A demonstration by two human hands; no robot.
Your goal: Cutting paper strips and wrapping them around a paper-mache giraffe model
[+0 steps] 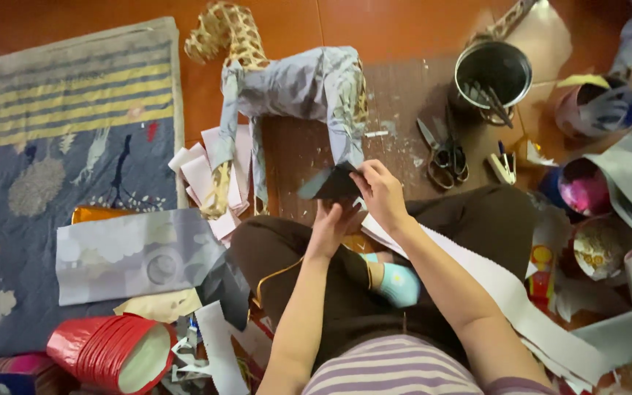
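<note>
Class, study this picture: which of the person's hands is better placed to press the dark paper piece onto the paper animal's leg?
Probably the right hand: it pinches the dark paper piece at its top edge, right beside the animal's leg. The left hand supports the piece from underneath, farther from the leg.

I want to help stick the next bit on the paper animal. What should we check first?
1. Dark paper piece held by both hands: ok, left hand below, right hand at its edge.
2. Piece sits against the animal figure's rear leg: ok.
3. Figure standing upright on the cardboard: ok.
4. Scissors lying clear of the hands: ok.
5. Glue on the piece: cannot tell.
6. Metal pot of tools upright: ok.
</note>
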